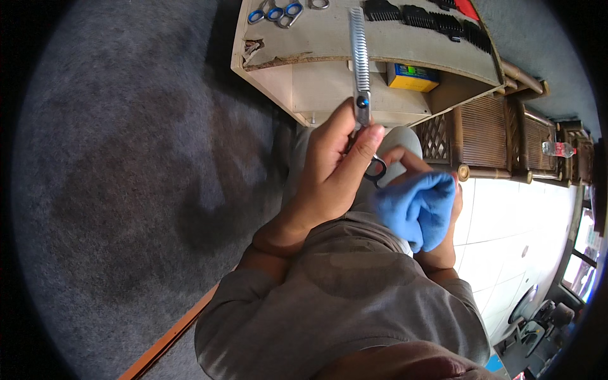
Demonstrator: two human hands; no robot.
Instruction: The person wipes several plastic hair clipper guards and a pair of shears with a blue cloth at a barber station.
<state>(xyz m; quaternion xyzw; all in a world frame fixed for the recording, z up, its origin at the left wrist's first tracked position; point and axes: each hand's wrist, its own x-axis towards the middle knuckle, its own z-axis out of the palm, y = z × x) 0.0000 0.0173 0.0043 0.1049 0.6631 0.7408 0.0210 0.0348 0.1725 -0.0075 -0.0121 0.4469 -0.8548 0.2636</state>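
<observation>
My left hand (335, 164) grips a pair of thinning shears (362, 61) around the shanks below the blue pivot screw. The toothed blade points away from me, towards the cabinet, and looks closed. A dark-edged finger ring of the shears shows below my thumb. In my right hand (411, 161) is a bunched blue cloth (418, 209), slightly blurred, which covers much of the palm. The right fingers are close to the finger ring; whether they touch it I cannot tell.
A worn wooden cabinet (323, 45) with a chipped edge stands ahead. On it lie scissors (275, 13) and several black clipper guards (418, 18). Its open shelf holds a yellow and blue box (412, 77). A bamboo bench (484, 133) with a plastic bottle (558, 149) is at right.
</observation>
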